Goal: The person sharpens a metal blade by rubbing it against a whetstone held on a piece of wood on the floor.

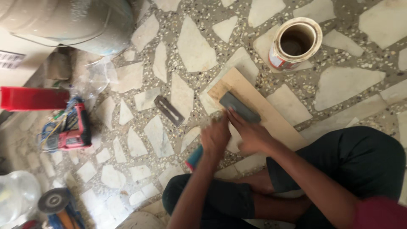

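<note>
A pale wooden board (271, 118) lies slantwise on the stone-chip floor (190, 51), just near of a tin can (295, 43). The right hand (252, 135) presses flat, fingers stretched, on a dark grey block (238, 107) atop the board. The left hand (215, 139) is curled shut around a teal-handled tool (194, 157). A small metal plate (168, 110) lies left.

Both hands, left (215, 138) and right (250, 133), press a grey block (239, 107) on a wooden board (271, 118).
</note>
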